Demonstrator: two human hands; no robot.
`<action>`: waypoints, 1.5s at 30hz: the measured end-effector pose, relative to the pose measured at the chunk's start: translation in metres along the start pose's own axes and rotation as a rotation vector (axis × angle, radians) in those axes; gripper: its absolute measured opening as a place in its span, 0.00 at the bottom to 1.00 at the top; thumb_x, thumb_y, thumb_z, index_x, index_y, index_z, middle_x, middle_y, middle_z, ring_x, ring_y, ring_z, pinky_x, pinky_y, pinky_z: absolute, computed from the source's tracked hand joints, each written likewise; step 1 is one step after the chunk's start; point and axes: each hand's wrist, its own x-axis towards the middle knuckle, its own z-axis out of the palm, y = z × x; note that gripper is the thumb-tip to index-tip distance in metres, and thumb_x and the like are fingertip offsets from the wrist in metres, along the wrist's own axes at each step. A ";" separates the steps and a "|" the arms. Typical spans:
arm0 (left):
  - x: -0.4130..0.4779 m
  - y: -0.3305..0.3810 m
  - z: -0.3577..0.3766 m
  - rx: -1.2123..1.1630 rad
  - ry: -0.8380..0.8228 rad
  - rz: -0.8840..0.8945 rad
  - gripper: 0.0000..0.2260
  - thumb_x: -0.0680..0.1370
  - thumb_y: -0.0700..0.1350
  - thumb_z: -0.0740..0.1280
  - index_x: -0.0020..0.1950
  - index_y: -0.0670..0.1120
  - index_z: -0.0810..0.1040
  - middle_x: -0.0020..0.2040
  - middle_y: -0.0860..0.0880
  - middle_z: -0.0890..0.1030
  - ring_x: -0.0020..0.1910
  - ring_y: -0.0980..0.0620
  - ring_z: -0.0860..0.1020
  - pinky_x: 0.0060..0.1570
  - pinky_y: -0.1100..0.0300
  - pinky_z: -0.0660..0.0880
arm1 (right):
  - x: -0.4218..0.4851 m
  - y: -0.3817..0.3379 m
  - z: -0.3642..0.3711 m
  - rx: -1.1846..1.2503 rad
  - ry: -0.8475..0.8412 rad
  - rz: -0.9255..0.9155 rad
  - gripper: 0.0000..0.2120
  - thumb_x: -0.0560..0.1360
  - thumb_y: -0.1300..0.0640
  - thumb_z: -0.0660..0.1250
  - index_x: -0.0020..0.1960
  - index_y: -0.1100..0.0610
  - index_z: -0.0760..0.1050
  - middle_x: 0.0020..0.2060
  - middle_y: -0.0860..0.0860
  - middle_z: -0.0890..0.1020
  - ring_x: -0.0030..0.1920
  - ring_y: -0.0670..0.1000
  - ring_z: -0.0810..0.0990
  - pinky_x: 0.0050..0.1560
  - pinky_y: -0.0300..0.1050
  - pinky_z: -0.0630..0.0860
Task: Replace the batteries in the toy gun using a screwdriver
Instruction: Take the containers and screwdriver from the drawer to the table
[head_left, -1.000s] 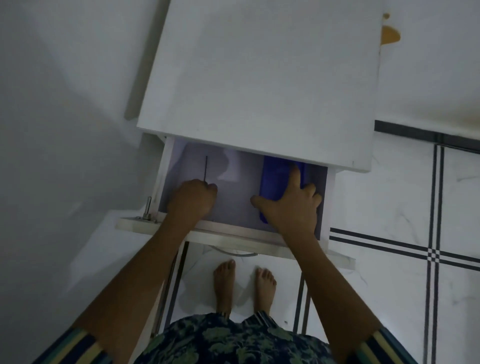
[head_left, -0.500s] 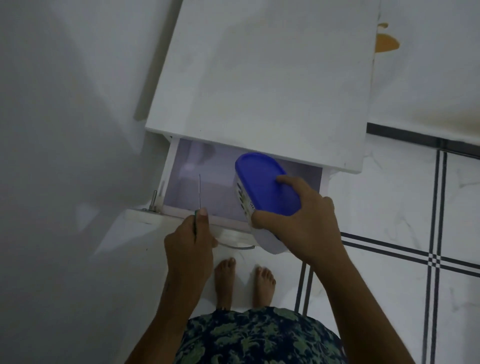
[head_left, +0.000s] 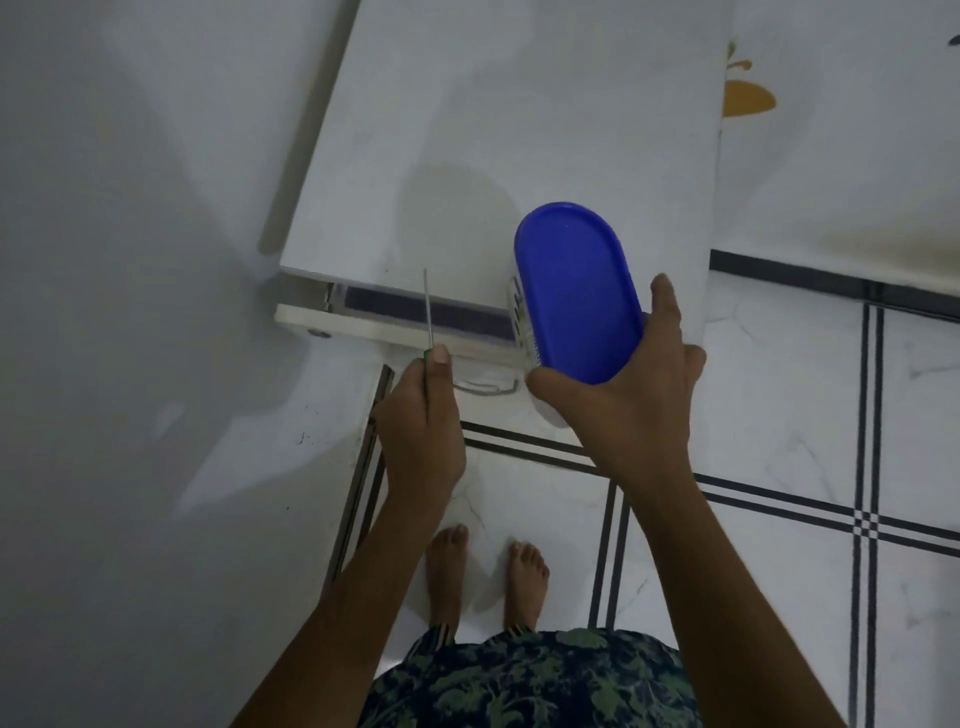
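My left hand (head_left: 423, 421) grips a thin screwdriver (head_left: 428, 312) by its green handle, the metal shaft pointing up over the drawer front. My right hand (head_left: 628, 395) holds an oval white container with a blue lid (head_left: 574, 291), fingers curled round its near end, above the front right corner of the white cabinet. The drawer (head_left: 395, 325) under the cabinet top (head_left: 519, 130) stands only a narrow gap open. No toy gun or batteries show.
A white wall fills the left side. The floor (head_left: 779, 415) is white tile with dark double lines. My bare feet (head_left: 488, 571) stand just before the cabinet. A metal drawer handle (head_left: 485, 387) sticks out between my hands.
Both hands have come out of the drawer, the left with the screwdriver, the right lifting the blue-lidded container up. The drawer has gone from wide open to almost closed.
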 end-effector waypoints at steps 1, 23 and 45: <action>0.003 0.001 0.004 -0.010 -0.013 0.004 0.14 0.82 0.47 0.58 0.38 0.47 0.73 0.28 0.50 0.70 0.27 0.61 0.70 0.27 0.71 0.66 | 0.002 0.002 0.001 -0.030 0.010 -0.003 0.57 0.54 0.44 0.79 0.76 0.52 0.54 0.64 0.46 0.67 0.65 0.50 0.63 0.60 0.54 0.75; -0.014 0.138 0.005 0.055 -0.366 0.056 0.21 0.82 0.51 0.56 0.33 0.41 0.70 0.28 0.44 0.75 0.28 0.51 0.72 0.32 0.61 0.71 | -0.052 -0.023 -0.105 -0.003 0.325 0.083 0.51 0.59 0.48 0.79 0.75 0.54 0.57 0.64 0.48 0.70 0.59 0.47 0.60 0.49 0.43 0.66; -0.313 0.377 0.135 0.152 -1.202 0.110 0.10 0.76 0.49 0.68 0.48 0.44 0.83 0.39 0.48 0.80 0.35 0.54 0.76 0.35 0.63 0.71 | -0.255 0.071 -0.416 0.218 0.986 0.395 0.51 0.61 0.48 0.77 0.76 0.54 0.55 0.64 0.52 0.69 0.65 0.53 0.59 0.51 0.45 0.66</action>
